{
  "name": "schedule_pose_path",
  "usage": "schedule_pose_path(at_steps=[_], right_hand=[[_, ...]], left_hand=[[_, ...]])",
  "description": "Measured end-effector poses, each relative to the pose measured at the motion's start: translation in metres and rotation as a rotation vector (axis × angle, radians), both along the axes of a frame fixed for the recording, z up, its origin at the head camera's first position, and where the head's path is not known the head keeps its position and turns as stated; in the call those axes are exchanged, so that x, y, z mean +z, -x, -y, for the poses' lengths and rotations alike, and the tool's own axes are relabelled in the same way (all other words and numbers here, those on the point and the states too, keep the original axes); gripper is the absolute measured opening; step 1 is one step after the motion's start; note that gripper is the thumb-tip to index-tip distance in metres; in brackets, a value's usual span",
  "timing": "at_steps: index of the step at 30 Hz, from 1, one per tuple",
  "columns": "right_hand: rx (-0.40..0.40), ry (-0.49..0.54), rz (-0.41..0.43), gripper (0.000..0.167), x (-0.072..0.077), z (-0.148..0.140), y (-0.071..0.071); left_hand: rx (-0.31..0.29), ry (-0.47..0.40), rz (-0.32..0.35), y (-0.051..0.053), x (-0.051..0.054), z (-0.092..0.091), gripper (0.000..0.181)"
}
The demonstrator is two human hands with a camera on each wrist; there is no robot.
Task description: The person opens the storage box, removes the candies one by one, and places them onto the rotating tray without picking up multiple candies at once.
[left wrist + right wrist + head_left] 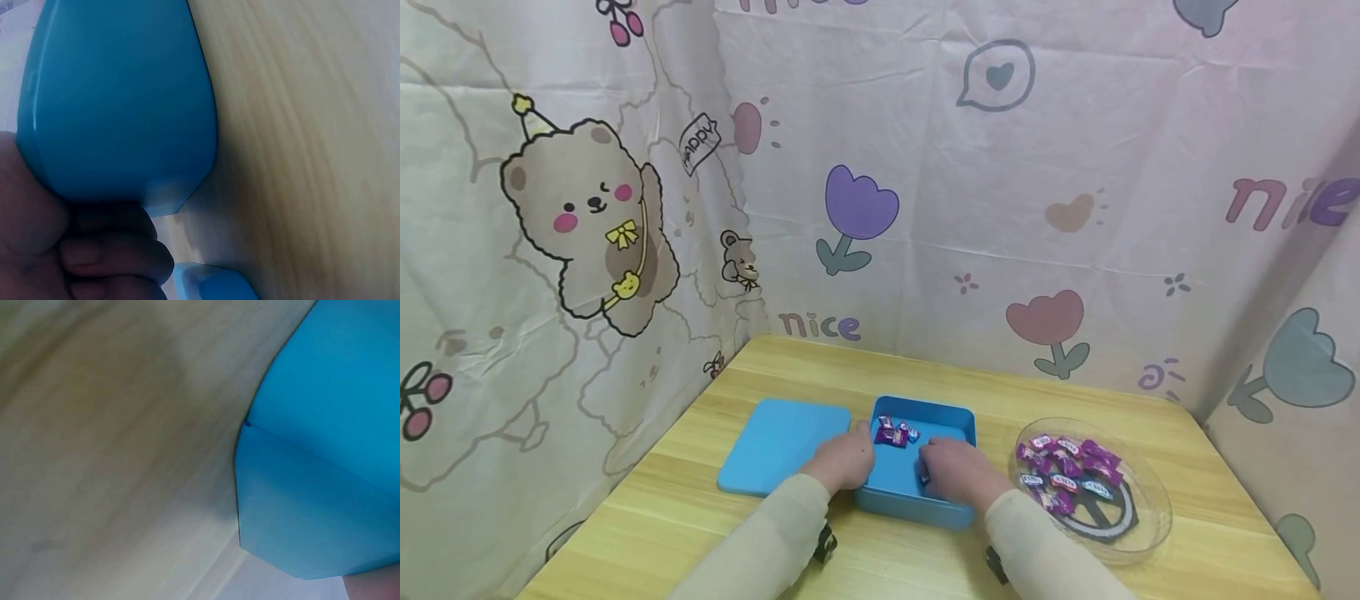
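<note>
An open blue box (917,504) stands on the wooden table. Several small wrapped candies (892,435), purple and blue, lie at the back left of its floor. My left hand (847,457) grips the box's left wall; the left wrist view shows curled fingers (119,256) against the blue side. Inside the box, toward its right front, my right hand (953,468) points down and pinches a small dark wrapped candy (924,478), mostly hidden by the fingers. In the right wrist view only a sliver of that hand (373,585) shows beyond the box wall.
A flat blue lid (782,446) lies left of the box. To the right stands a clear round dish (1152,525) with several purple, blue and red wrapped candies (1067,464) and a dark, ringed design visible at its bottom. A patterned curtain (955,208) hangs behind the table.
</note>
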State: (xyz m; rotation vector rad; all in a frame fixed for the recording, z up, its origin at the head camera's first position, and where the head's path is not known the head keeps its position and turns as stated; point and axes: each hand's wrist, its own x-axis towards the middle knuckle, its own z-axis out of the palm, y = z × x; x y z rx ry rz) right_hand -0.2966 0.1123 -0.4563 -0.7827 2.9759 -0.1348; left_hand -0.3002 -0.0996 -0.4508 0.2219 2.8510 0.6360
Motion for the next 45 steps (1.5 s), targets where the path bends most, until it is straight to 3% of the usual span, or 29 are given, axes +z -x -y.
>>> schedule_pose_path(at_steps=[8, 13, 17, 24, 30, 40, 45], right_hand=[[0.01, 0.186, -0.029, 0.016, 0.001, -0.005, -0.001], [0.027, 0.243, -0.073, 0.016, 0.009, -0.013, -0.003], [0.029, 0.255, -0.096, 0.016, 0.021, -0.025, -0.008], [-0.079, 0.276, -0.059, 0.02, 0.038, -0.057, -0.022], [-0.087, 0.302, -0.055, 0.021, 0.041, -0.089, -0.029], [-0.134, 0.242, -0.046, 0.025, 0.041, -0.153, -0.047], [-0.2, 0.213, -0.038, 0.027, 0.035, -0.185, -0.05]], left_hand=[[0.013, -0.021, 0.008, 0.0, 0.0, 0.0, 0.055], [0.019, -0.032, 0.011, 0.0, 0.0, 0.0, 0.055], [0.017, -0.033, 0.005, 0.001, -0.001, 0.0, 0.056], [0.021, -0.04, 0.006, 0.002, 0.0, 0.0, 0.056], [0.027, -0.05, 0.005, 0.0, 0.003, 0.003, 0.056], [-0.001, -0.022, -0.004, -0.003, -0.002, 0.001, 0.055], [0.007, -0.027, -0.001, -0.002, -0.002, 0.001, 0.056]])
